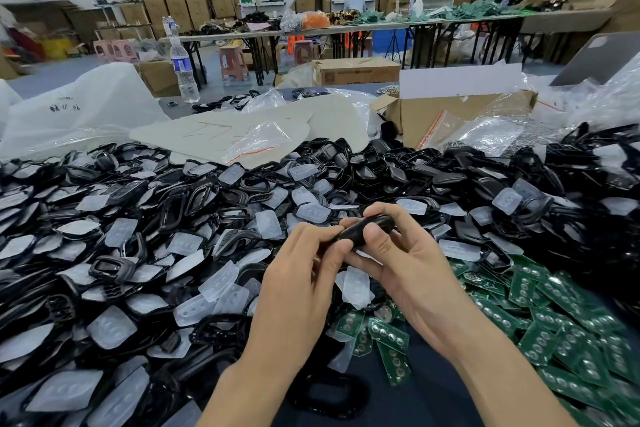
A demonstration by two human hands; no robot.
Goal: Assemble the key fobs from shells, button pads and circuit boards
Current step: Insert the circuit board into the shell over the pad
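Closest in, between the two forearms, a loose shell frame (pixel 329 395) lies flat. Left of the hands and beyond them spreads the heap of black shells (pixel 194 204), strewn with clear button pads (pixel 110 326). Green circuit boards (pixel 554 305) bank up on the right, nearer the right hand (pixel 408 263). It meets the left hand (pixel 298 274), both pinching one black fob shell (pixel 363 230) above the pile. Its long axis runs left to right, rising slightly rightward, so any closing squeeze likely comes from both ends.

Fingers (pixel 376 236) hide most of the black shell (pixel 351 234).
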